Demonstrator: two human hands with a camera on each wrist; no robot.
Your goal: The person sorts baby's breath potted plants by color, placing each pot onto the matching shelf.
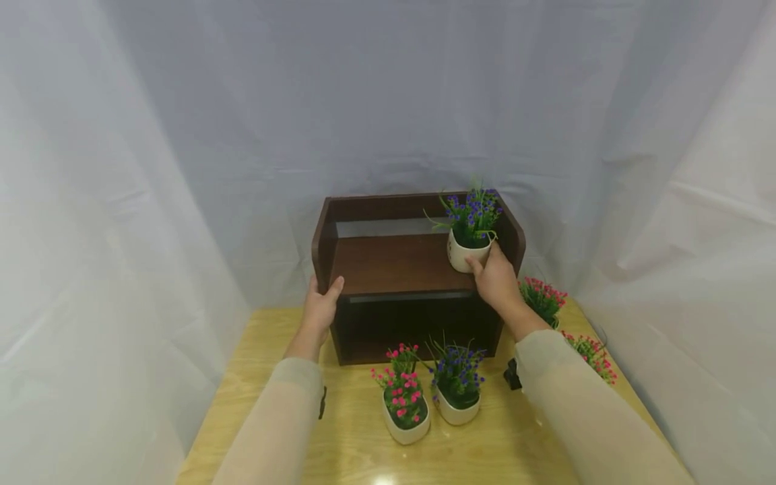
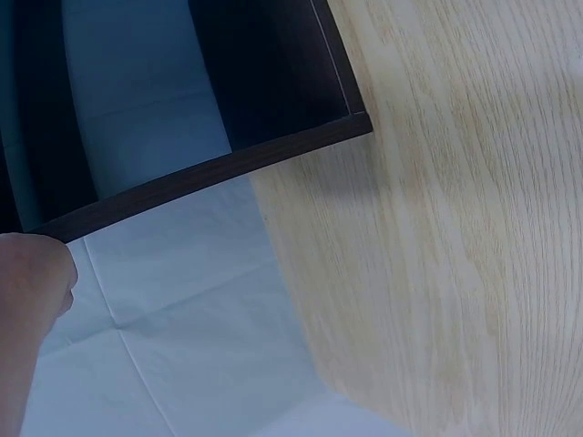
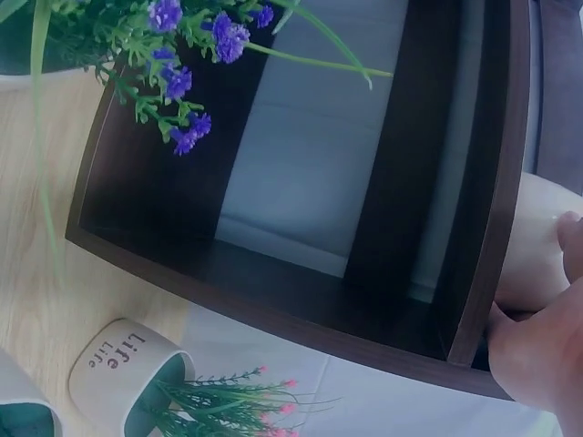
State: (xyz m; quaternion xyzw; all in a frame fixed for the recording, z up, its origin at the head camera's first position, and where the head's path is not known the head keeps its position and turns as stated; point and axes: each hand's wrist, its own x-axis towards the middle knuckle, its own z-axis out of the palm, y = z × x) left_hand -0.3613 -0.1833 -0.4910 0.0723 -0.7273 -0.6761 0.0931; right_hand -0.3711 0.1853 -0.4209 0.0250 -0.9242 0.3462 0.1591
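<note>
The pot point(image 1: 463, 254) is gripped by the right hand point(image 1: 500, 281) at the right end of the shelf point(image 1: 394, 266), whose left side is gripped by the left hand point(image 1: 318, 307).

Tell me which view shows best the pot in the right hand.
The head view: the pot and its purple flowers show there, with the right hand hiding little. The right wrist view shows only part of the pot's side; the left wrist view shows none.
</note>
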